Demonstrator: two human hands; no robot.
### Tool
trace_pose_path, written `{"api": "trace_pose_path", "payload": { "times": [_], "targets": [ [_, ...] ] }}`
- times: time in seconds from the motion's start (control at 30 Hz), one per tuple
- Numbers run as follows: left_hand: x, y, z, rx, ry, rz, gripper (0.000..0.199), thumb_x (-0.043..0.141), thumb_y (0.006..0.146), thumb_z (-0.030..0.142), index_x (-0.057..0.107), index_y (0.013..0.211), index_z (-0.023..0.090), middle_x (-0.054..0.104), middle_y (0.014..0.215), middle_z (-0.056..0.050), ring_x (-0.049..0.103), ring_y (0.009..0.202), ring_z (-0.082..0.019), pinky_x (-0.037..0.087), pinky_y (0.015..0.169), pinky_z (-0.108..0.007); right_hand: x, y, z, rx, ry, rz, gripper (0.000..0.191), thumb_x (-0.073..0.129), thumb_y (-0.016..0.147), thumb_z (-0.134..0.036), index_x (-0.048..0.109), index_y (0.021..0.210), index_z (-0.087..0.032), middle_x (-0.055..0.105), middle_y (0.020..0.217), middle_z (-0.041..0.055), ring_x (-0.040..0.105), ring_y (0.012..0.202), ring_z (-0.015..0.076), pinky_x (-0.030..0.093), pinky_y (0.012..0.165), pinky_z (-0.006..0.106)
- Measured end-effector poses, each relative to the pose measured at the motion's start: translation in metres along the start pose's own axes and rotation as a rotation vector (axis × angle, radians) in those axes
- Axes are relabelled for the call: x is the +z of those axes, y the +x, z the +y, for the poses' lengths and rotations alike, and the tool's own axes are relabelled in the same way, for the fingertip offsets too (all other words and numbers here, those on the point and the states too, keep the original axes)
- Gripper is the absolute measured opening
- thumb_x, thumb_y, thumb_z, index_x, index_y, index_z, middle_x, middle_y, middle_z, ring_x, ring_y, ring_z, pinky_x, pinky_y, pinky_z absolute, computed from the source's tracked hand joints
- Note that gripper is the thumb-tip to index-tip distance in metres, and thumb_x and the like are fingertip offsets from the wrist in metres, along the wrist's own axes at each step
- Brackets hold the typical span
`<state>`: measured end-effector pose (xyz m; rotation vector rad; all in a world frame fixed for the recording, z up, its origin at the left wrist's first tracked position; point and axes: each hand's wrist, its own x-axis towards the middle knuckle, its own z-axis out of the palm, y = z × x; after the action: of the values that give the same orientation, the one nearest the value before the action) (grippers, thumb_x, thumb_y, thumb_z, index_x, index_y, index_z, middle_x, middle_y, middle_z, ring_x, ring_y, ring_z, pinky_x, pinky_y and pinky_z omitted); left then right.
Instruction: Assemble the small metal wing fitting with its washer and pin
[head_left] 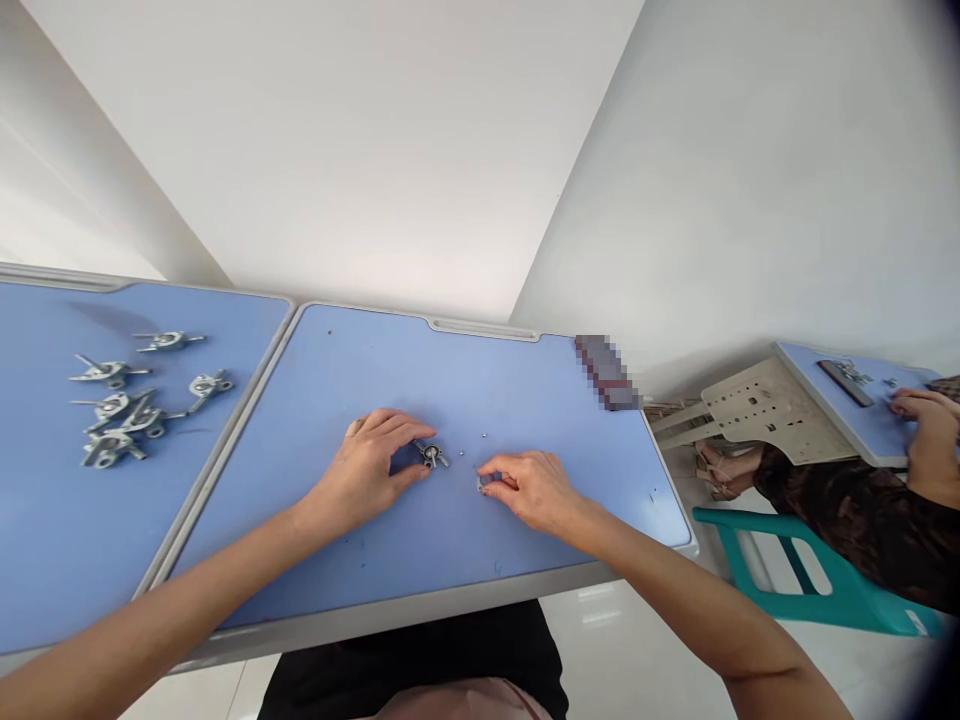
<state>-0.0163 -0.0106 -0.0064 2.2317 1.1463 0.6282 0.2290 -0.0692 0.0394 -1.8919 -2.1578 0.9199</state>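
Observation:
My left hand (pixel 375 455) rests on the blue desk (pixel 360 360), thumb and fingers curved around one side of a small silver metal assembly with short arms (pixel 432 455). Its fingertips seem to touch that assembly. To the right, my right hand (pixel 536 488) pinches a small metal piece (pixel 481 484) between thumb and forefinger, just above or on the desk top. Between the two hands lie a tiny shiny part (pixel 462 453) and, a little farther back, another tiny part (pixel 484 435); both are too small to name.
Several similar silver assemblies (pixel 124 410) lie on the adjoining desk at left. A blurred-out dark rectangular object (pixel 609 372) sits at the back right corner. At right, another person's hand (pixel 926 408) rests at a second desk (pixel 817 395), near a teal stool (pixel 810 580).

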Motion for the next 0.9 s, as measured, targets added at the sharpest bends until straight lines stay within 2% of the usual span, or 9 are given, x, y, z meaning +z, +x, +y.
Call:
{"api": "trace_pose_path", "payload": {
  "times": [0.17,0.23,0.33,0.43,0.57,0.67,0.77,0.83,0.9],
  "targets": [
    [-0.008,0.0,0.003,0.007,-0.025,0.026,0.032,0.061,0.085,0.036,0.065,0.114,0.025,0.068,0.114,-0.006,0.054,0.113,-0.029,0.043,0.097,-0.049,-0.001,0.002,-0.004,0.065,-0.02,-0.021,0.004,0.069,0.085,-0.022,0.066,0.088,-0.023,0.052,0.055,-0.0089,0.046,0.054,0.0101,0.03,0.06,0.025],
    [-0.016,-0.007,0.011,-0.004,-0.037,0.077,0.032,0.06,0.086,0.041,0.066,0.113,0.025,0.069,0.11,-0.007,0.055,0.11,-0.029,0.046,0.093,-0.046,0.002,-0.002,-0.004,0.019,-0.02,0.004,0.005,0.068,0.086,-0.022,0.064,0.083,-0.022,0.051,0.054,-0.0088,0.046,0.053,0.0095,0.031,0.059,0.024],
    [-0.025,-0.024,0.033,-0.114,-0.146,0.107,0.031,0.057,0.086,0.048,0.071,0.104,0.026,0.071,0.099,-0.005,0.061,0.097,-0.026,0.05,0.081,-0.039,0.011,-0.014,-0.004,-0.252,-0.105,0.187,0.013,0.06,0.092,-0.022,0.062,0.079,-0.022,0.053,0.057,-0.0053,0.046,0.053,0.0097,0.032,0.057,0.025],
    [-0.027,-0.038,0.061,-0.282,-0.425,-0.065,0.032,0.06,0.082,0.052,0.074,0.093,0.025,0.072,0.088,-0.003,0.063,0.08,-0.021,0.051,0.074,-0.033,0.019,-0.025,-0.006,-0.564,-0.234,0.401,0.021,0.051,0.097,-0.02,0.063,0.08,-0.024,0.052,0.057,-0.0021,0.045,0.051,0.0107,0.03,0.051,0.027],
    [-0.021,-0.041,0.082,-0.382,-0.741,-0.21,0.034,0.062,0.078,0.053,0.074,0.082,0.022,0.071,0.08,-0.003,0.059,0.074,-0.019,0.049,0.072,-0.03,0.021,-0.026,-0.011,-0.763,-0.271,0.435,0.017,0.054,0.095,-0.017,0.06,0.082,-0.026,0.048,0.054,-0.003,0.042,0.045,0.0099,0.021,0.041,0.028],
    [-0.016,-0.041,0.083,-0.455,-0.86,-0.16,0.036,0.064,0.073,0.055,0.071,0.074,0.02,0.067,0.073,-0.003,0.056,0.07,-0.018,0.046,0.068,-0.03,0.022,-0.023,-0.016,-0.774,-0.267,0.401,0.018,0.054,0.095,-0.018,0.06,0.081,-0.027,0.048,0.053,-0.0032,0.041,0.044,0.0095,0.02,0.04,0.028],
    [-0.016,-0.041,0.077,-0.539,-0.921,-0.154,0.035,0.066,0.068,0.054,0.067,0.066,0.02,0.062,0.066,-0.002,0.051,0.065,-0.016,0.044,0.065,-0.029,0.024,-0.023,-0.021,-0.738,-0.189,0.439,0.017,0.055,0.096,-0.031,0.062,0.082,-0.026,0.048,0.053,-0.003,0.04,0.044,0.0102,0.025,0.043,0.028],
    [-0.019,-0.04,0.074,-0.592,-0.94,-0.184,0.032,0.068,0.066,0.052,0.067,0.065,0.02,0.058,0.065,-0.001,0.048,0.065,-0.015,0.042,0.066,-0.028,0.022,-0.024,-0.026,-0.64,-0.008,0.477,0.02,0.055,0.095,-0.039,0.064,0.086,-0.024,0.049,0.054,-0.0031,0.04,0.046,0.0104,0.032,0.047,0.027],
    [-0.023,-0.038,0.071,-0.624,-0.926,-0.203,0.032,0.069,0.066,0.051,0.067,0.066,0.019,0.055,0.064,0.001,0.045,0.066,-0.014,0.039,0.065,-0.026,0.018,-0.023,-0.032,-0.437,0.234,0.424,0.021,0.056,0.094,-0.039,0.066,0.089,-0.021,0.047,0.053,-0.0046,0.039,0.047,0.0098,0.035,0.049,0.025]
  ]
}}
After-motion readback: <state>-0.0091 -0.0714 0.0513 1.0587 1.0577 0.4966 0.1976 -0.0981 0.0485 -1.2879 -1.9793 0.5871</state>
